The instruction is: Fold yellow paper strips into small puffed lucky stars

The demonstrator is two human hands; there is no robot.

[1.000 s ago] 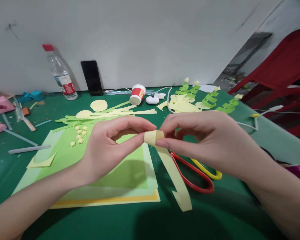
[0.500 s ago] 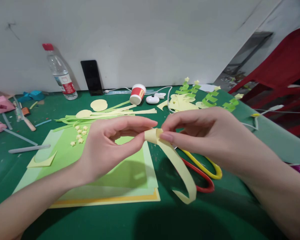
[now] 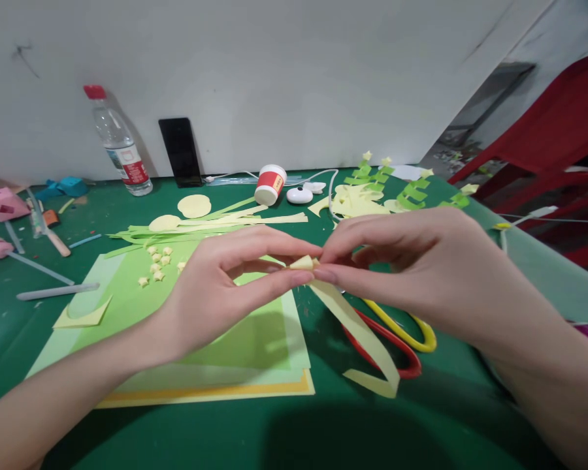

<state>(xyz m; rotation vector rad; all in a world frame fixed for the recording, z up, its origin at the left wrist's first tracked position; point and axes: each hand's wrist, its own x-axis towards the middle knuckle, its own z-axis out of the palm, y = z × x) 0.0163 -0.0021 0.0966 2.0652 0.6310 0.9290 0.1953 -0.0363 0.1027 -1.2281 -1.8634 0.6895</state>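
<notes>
A pale yellow paper strip [image 3: 355,323] is folded at its upper end, and its long tail curls down toward the table. My left hand [image 3: 225,287] pinches the folded end between thumb and fingers. From the other side my right hand [image 3: 402,261] grips the same fold, its thumb tip close to the left thumb. Below the right hand lie scissors with one red handle [image 3: 406,362] and one yellow handle [image 3: 424,336]; their blades are mostly hidden. Several small folded paper stars [image 3: 157,266] rest on the green paper sheets [image 3: 235,339] beside my left hand.
Behind the hands lie cut paper strips [image 3: 235,219] and round paper pieces [image 3: 195,206]. A bottle [image 3: 125,156], a phone [image 3: 180,153], a tipped paper cup [image 3: 270,185] and a white earphone case [image 3: 298,195] line the wall. Spiral green paper pieces [image 3: 412,192] stand at right.
My left thumb and fingers have moved right onto the fold, closer to my right fingertips. The folded end has turned, and the strip's tail has swung slightly right.
</notes>
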